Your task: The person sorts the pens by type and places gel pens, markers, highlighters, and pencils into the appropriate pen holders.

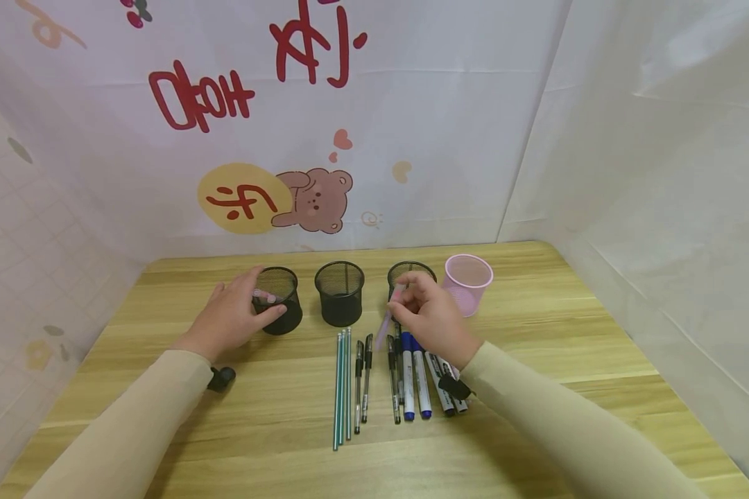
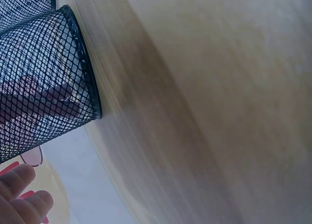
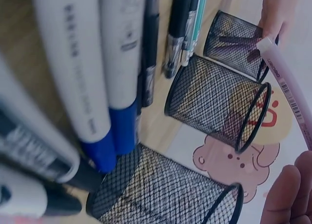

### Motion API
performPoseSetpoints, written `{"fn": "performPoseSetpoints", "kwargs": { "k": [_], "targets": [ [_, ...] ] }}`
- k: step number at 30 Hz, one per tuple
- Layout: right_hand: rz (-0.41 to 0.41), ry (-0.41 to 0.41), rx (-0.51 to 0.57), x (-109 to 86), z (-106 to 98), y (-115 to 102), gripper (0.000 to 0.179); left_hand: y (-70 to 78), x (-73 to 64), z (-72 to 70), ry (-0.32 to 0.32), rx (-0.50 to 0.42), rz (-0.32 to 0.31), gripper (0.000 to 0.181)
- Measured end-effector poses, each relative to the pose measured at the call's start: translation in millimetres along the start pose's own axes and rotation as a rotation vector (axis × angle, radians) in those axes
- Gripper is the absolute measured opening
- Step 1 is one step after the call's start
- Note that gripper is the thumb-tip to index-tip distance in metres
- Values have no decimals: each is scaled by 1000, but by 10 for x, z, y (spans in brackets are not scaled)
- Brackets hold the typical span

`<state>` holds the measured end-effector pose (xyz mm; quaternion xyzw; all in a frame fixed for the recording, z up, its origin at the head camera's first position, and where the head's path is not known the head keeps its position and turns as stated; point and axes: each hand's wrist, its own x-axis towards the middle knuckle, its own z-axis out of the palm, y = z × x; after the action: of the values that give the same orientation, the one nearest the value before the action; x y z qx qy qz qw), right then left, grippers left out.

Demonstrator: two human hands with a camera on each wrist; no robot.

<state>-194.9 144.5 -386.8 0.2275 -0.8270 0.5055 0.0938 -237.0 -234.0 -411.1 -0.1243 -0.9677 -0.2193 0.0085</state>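
At the left of the row, my left hand [image 1: 227, 319] holds a black mesh pen cup [image 1: 290, 315], its thumb across the front and its fingers by the far rim. Pink pens [image 1: 264, 296] lean inside that cup; their dark shapes show through the mesh in the left wrist view. Thumb and fingertips of my right hand [image 1: 433, 315] pinch a translucent pink pen [image 3: 290, 90], which hangs slanted in front of the third black mesh cup [image 1: 406, 269]. That hand partly covers this cup. A barcode shows on the pen's barrel.
Between the hands stands another black mesh cup [image 1: 340, 305]; a pink cup [image 1: 468, 274] is at the right end. Green pencils [image 1: 342, 395], black pens [image 1: 358, 388], blue-capped markers [image 1: 408, 378] and black-capped markers [image 1: 440, 384] lie in front. A printed curtain [image 1: 412, 104] hangs behind.
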Motion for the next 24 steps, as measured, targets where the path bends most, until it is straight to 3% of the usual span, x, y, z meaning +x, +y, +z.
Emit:
{"fn": "performPoseSetpoints", "kwargs": {
  "k": [13,24],
  "targets": [
    [-57,114,58,113,291,-74,36,3,1,11,2,-5,-2,106],
    [-11,139,123,261,480,-199,36,18,-12,7,1,-2,-3,107]
  ]
}}
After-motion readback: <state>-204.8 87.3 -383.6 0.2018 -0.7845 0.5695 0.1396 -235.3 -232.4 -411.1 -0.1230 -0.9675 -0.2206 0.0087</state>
